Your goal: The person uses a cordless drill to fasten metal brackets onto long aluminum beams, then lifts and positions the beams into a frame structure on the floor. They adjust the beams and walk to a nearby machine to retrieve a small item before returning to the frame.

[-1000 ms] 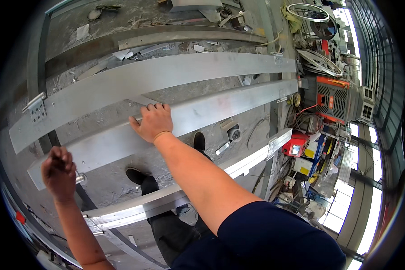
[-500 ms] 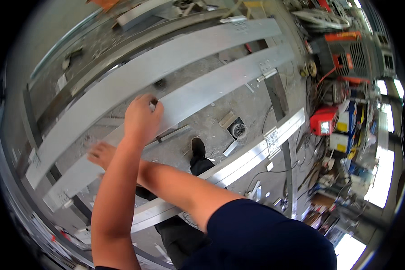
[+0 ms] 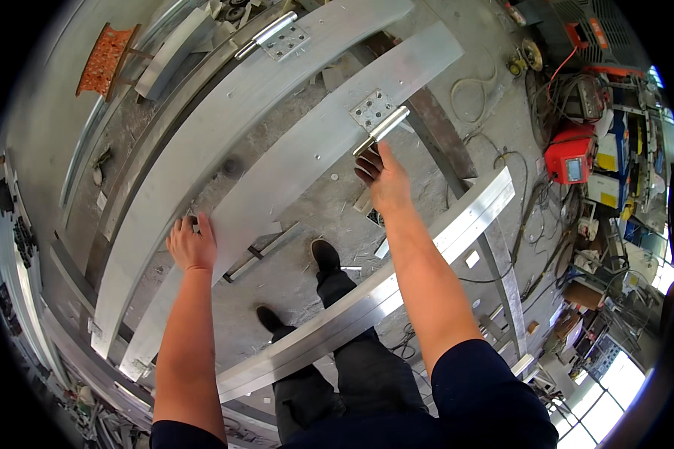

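Two long flat silver metal bars lie side by side in front of me: the far bar (image 3: 202,142) and the nearer bar (image 3: 277,176). My left hand (image 3: 192,243) rests at the far edge of the nearer bar, fingers apart and slightly bent. On the right, my right hand (image 3: 383,179) has its thumb up against a shiny barrel hinge (image 3: 380,131), its darkened fingers curling in below the barrel. The hinge's drilled plate lies flat on the nearer bar. A matching hinge (image 3: 266,36) sits on the far bar.
A bright metal bar (image 3: 374,299) crosses close to my legs. Dark steel supports (image 3: 438,131) run beneath the bars. Cables and a red machine (image 3: 571,153) stand at right. An orange perforated piece (image 3: 106,61) is at far left. Scraps litter the floor.
My arms were crossed and are now apart. The right hand has moved from the left side to the hinge on the right. The left hand has lowered onto the nearer bar. The view has shifted.
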Motion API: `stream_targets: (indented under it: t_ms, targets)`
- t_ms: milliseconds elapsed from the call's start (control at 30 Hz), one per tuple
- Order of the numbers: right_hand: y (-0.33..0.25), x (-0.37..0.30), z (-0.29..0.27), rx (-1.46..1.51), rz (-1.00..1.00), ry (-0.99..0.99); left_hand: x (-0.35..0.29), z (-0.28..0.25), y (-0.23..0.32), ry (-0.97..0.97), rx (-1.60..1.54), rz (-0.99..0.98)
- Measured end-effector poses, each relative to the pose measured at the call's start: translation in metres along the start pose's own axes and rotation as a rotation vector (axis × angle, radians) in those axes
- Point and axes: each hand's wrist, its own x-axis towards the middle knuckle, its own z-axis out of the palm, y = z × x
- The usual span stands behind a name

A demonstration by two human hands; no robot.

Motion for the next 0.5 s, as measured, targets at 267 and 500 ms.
stream_targets:
  t_ms: [267, 500]
  targets:
    - [0.014, 0.012, 0.028, 0.133, -0.138, 0.139, 0.004, 0.0, 0.0, 0.032, -0.01, 0.049]
    - [0.026, -0.003, 0.025, 0.01, -0.04, 0.079, 0.006, 0.002, -0.004, 0.004, -0.053, 0.032]
